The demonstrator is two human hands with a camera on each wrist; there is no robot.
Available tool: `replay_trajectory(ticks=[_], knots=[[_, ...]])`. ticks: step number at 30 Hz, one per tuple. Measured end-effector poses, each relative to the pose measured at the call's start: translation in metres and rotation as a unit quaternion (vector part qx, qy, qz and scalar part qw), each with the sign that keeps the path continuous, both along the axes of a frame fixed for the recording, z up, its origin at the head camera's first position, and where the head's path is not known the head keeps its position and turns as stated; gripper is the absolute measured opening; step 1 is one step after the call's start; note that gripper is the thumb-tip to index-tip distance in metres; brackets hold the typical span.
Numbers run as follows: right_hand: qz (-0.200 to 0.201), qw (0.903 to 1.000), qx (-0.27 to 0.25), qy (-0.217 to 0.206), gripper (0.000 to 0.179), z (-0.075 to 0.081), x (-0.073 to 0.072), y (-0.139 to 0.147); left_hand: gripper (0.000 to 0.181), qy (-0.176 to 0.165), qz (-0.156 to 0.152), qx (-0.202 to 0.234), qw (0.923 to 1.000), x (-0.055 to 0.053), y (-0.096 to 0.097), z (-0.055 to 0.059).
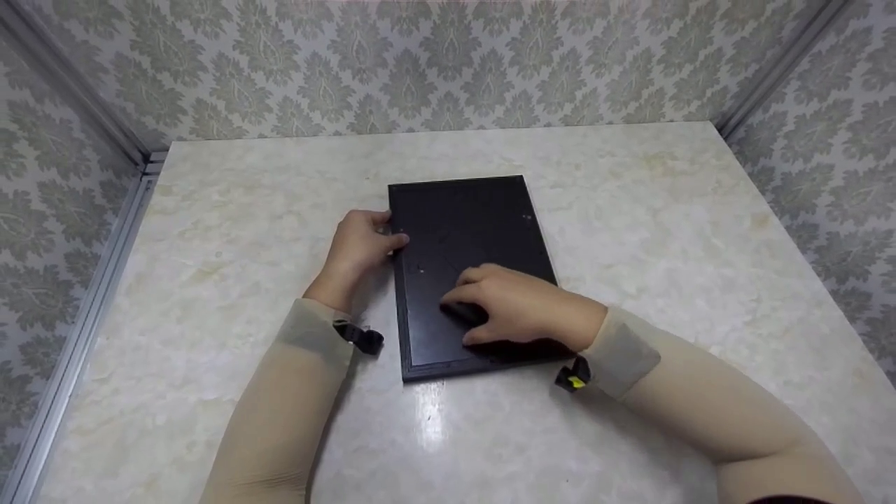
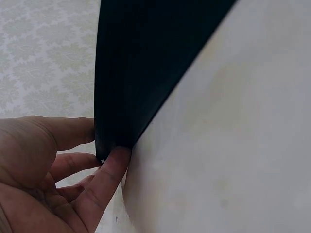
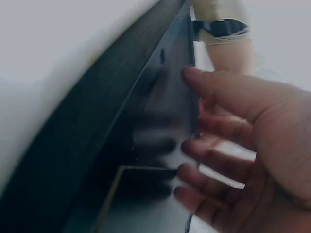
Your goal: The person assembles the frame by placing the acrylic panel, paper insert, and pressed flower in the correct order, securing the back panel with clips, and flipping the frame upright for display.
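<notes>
A black rectangular picture frame (image 1: 483,224) lies on the table with its flat panel up, small metal bits showing near its long sides. At its left edge, my left hand (image 1: 358,241) pinches the rim, thumb on top and fingers at the side. The left wrist view shows that hand (image 2: 73,170) with its fingertips around the dark edge. Over the lower right part of the panel is my right hand (image 1: 514,304), fingers spread and loosely bent. In the right wrist view its fingertips (image 3: 187,145) hover close over the glossy panel, which mirrors them; nothing is held.
The pale marbled table (image 1: 210,210) extends around the frame on all sides. Patterned wall panels (image 1: 434,70) rise behind and at both sides, with metal rails (image 1: 91,280) along the left. Each forearm wears a beige sleeve with a small black wrist mount (image 1: 360,338).
</notes>
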State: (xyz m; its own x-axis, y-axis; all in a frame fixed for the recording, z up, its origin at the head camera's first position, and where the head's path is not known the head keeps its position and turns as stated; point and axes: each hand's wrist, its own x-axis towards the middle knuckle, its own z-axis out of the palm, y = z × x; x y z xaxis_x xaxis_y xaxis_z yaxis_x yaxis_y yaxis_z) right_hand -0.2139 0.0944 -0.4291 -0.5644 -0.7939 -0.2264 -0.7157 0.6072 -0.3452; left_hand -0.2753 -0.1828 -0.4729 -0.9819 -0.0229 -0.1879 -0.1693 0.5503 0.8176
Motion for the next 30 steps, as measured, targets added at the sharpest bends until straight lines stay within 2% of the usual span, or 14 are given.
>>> replay_trajectory(ticks=[4, 8, 11, 21, 30], knots=[[0.046, 0.9989, -0.002, 0.012, 0.07, -0.006, -0.008, -0.017, 0.068, -0.001, -0.001, 0.001, 1.0, 0.001, 0.001, -0.001], [0.087, 0.9951, 0.0, 0.047, 0.081, -0.01, -0.012, -0.026, 0.067, 0.001, -0.002, -0.006, 1.0, 0.002, 0.004, -0.001], [0.111, 0.9911, 0.006, 0.073, 0.083, -0.012, -0.014, -0.027, 0.067, -0.002, -0.004, -0.006, 1.0, 0.002, 0.006, -0.002], [0.164, 0.9759, 0.001, 0.143, 0.079, -0.011, -0.015, -0.034, 0.067, -0.003, -0.002, 0.003, 1.0, 0.002, 0.002, 0.0], [0.184, 0.9678, -0.002, 0.172, 0.08, -0.009, -0.017, -0.041, 0.065, 0.006, -0.003, -0.012, 0.9999, 0.002, -0.002, 0.002]])
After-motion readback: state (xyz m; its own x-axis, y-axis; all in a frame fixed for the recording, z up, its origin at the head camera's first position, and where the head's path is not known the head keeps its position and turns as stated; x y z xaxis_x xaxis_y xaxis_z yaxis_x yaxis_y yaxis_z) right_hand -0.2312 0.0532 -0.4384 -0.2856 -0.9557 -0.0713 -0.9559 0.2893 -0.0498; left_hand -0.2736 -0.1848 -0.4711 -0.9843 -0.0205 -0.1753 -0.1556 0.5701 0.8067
